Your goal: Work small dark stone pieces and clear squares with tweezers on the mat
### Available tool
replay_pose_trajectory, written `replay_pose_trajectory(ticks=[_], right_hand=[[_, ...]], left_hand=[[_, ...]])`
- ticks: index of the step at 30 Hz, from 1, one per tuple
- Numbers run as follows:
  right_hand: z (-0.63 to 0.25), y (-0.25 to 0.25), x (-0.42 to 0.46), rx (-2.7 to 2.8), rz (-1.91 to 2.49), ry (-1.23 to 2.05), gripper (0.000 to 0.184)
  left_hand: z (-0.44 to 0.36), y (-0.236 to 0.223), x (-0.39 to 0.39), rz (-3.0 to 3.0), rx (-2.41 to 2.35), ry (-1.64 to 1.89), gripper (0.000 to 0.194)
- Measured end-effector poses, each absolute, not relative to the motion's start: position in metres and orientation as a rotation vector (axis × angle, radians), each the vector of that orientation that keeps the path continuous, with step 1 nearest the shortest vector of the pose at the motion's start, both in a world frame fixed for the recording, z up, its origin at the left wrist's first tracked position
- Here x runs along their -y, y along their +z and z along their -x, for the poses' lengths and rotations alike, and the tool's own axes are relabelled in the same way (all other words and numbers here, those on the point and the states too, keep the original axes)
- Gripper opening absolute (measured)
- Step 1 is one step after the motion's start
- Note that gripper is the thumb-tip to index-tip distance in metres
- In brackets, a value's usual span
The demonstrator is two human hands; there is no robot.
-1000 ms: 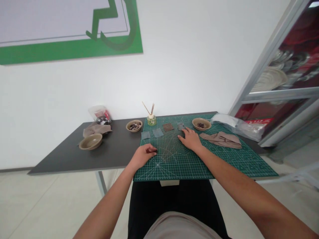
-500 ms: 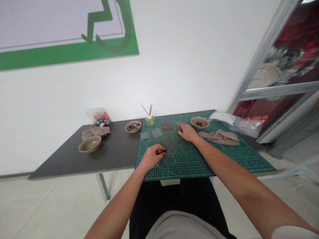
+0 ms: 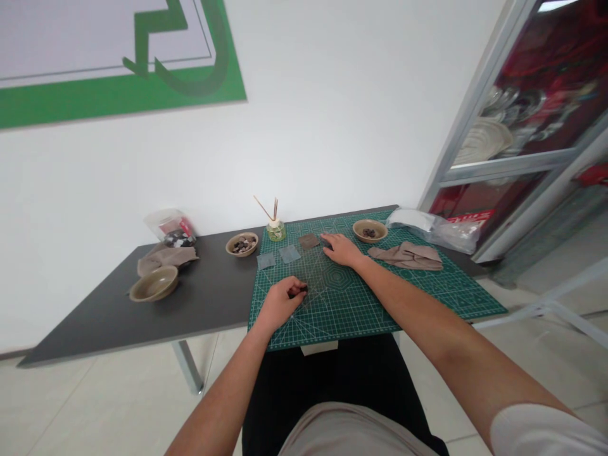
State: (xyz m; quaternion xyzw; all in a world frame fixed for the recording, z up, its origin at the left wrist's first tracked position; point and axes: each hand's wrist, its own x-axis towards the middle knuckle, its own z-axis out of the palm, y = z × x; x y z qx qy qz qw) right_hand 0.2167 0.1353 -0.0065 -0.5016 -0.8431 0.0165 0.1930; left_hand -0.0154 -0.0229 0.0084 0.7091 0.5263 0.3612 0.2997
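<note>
My left hand (image 3: 284, 303) is closed in a pinch over the green cutting mat (image 3: 361, 316). A small dark pebble-like piece (image 3: 305, 289) shows at its fingertips. My right hand (image 3: 342, 249) lies farther forward, fingers stretched out and palm down. Its fingertips touch a small grey square (image 3: 325, 243), which they partly cover. To the left of that lie a brown square (image 3: 309, 240) and two pale blue-grey squares, one (image 3: 289, 254) near the middle and one (image 3: 266, 261) at the mat's left edge.
Behind the right hand stands a bowl (image 3: 370, 231) with dark pebbles; another bowl (image 3: 242, 244) holds mixed stones. A reed diffuser (image 3: 276, 230) stands near the wall. A brown cloth (image 3: 408, 256) and plastic bag (image 3: 437, 229) lie right. Farther left are a bowl (image 3: 154, 284) and cloth (image 3: 166, 258).
The view has shifted slightly, so everything on the table appears farther left. Both hands keep nearly the same places on the mat, the left pinched and the right on the grey square.
</note>
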Motion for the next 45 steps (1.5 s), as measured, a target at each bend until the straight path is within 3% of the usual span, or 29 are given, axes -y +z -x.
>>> replay_pose_trajectory(ticks=[6,12,16,22,31,37,41,45], right_hand=[[-0.214,-0.002,-0.135,2.339,1.483,0.001,0.033],[-0.215,0.015,-0.121,2.126,1.588,-0.038,0.036],[-0.218,0.024,-0.097,1.821,1.450,0.152,0.024],[-0.219,0.011,-0.050,1.681,1.310,0.524,0.022],[-0.207,0.012,-0.030,1.722,1.106,0.759,0.023],[-0.189,0.011,-0.020,1.786,1.045,0.704,0.020],[-0.185,0.010,-0.020,1.783,1.000,0.775,0.023],[-0.184,0.013,-0.021,1.928,0.897,0.757,0.026]], left_hand=[[0.015,0.012,0.025,-1.910,-1.406,0.945,0.012],[0.013,0.012,0.027,-1.915,-1.423,0.955,0.013],[0.014,0.014,0.029,-1.851,-1.418,0.962,0.012],[0.014,0.016,0.029,-1.829,-1.453,0.982,0.011],[0.000,0.020,0.020,-1.819,-1.478,0.922,0.050],[0.002,0.015,0.003,-1.736,-1.402,0.981,0.042],[0.003,0.016,0.001,-1.721,-1.357,0.973,0.017],[0.001,0.018,0.000,-1.590,-1.356,1.008,0.016]])
